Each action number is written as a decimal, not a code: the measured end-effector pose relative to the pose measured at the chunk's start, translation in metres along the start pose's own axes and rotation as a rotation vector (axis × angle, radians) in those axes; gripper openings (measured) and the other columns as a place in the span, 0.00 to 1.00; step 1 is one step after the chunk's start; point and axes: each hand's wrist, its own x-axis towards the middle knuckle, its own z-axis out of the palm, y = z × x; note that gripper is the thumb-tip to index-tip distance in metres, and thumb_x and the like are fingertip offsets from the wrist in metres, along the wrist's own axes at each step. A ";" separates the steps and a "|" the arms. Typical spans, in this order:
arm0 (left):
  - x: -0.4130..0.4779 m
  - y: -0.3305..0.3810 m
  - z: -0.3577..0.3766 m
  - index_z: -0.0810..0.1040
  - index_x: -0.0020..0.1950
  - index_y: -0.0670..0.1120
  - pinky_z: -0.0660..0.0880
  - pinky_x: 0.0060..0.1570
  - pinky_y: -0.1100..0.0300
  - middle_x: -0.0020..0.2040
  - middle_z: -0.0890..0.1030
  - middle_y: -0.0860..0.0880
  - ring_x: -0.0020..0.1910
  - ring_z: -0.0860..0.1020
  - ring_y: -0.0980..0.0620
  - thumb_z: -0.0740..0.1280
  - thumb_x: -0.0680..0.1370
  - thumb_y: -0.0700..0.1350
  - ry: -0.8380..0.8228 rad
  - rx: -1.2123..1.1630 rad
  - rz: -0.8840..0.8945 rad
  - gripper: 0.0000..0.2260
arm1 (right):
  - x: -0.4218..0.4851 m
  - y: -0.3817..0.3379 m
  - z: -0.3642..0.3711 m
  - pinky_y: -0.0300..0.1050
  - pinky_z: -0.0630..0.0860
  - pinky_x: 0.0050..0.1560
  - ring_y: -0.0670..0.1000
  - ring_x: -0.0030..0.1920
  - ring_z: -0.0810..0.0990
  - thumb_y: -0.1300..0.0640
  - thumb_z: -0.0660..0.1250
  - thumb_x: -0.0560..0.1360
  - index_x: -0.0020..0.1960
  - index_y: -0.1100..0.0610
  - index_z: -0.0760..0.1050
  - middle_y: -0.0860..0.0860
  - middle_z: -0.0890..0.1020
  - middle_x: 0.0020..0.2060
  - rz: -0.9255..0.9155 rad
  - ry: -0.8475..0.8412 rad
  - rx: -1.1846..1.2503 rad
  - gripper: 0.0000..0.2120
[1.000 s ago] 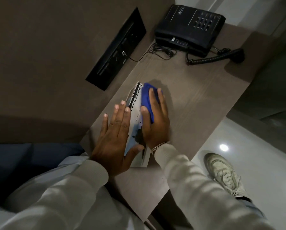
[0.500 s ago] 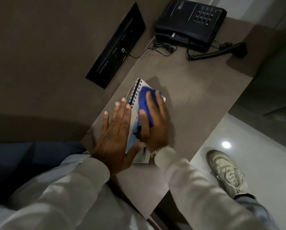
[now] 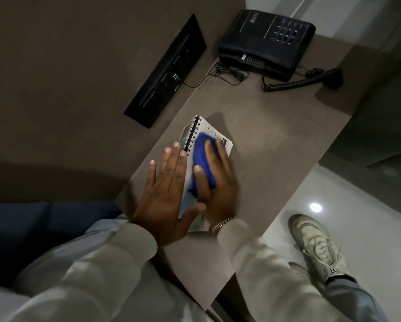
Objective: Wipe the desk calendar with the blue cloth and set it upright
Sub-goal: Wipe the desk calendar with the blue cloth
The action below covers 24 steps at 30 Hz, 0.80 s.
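The wiping step looks to be in hand: the calendar [image 3: 214, 138] lies flat near the middle of the desk [image 3: 276, 145], not yet stood up. The right hand [image 3: 214, 182] presses the cloth [image 3: 203, 163] onto the page, its fingers spread over the bunched blue fabric with the thumb on the cloth's near side, so it is clamped on the cloth against the paper. The left hand [image 3: 164, 194] is flat and splayed, fingers apart, pinning the calendar's left half beside the spiral [image 3: 191, 137]; the two hands sit close, thumb nearly touching the right hand. The calendar's long axis runs from about 6 o'clock, under the wrists, up towards 12, tipped slightly to 1; the spiral follows that line, and the far corner points at the phone [image 3: 264, 40], which is well apart at 1 o'clock. Next, I judge, the cloth must come off the page and the covers be spread into a tent so it stands.
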 end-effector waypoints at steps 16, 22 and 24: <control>0.002 0.001 0.001 0.46 0.77 0.40 0.55 0.73 0.35 0.78 0.52 0.38 0.78 0.53 0.38 0.48 0.77 0.67 0.010 -0.015 0.005 0.39 | 0.019 0.008 -0.004 0.63 0.69 0.70 0.58 0.77 0.62 0.45 0.55 0.81 0.78 0.48 0.56 0.56 0.58 0.79 0.069 0.033 0.064 0.27; -0.002 -0.002 0.005 0.47 0.78 0.41 0.56 0.73 0.36 0.79 0.50 0.41 0.79 0.50 0.42 0.54 0.77 0.65 0.040 0.002 0.027 0.40 | 0.002 0.007 -0.009 0.59 0.66 0.73 0.57 0.78 0.62 0.47 0.55 0.79 0.78 0.53 0.56 0.55 0.60 0.79 0.249 -0.004 -0.044 0.29; -0.002 -0.003 0.005 0.46 0.78 0.41 0.55 0.74 0.37 0.80 0.48 0.42 0.79 0.49 0.42 0.54 0.78 0.65 0.032 -0.008 0.019 0.39 | -0.012 0.001 -0.010 0.60 0.69 0.71 0.58 0.76 0.66 0.47 0.57 0.79 0.77 0.55 0.58 0.57 0.64 0.77 0.255 -0.043 0.022 0.29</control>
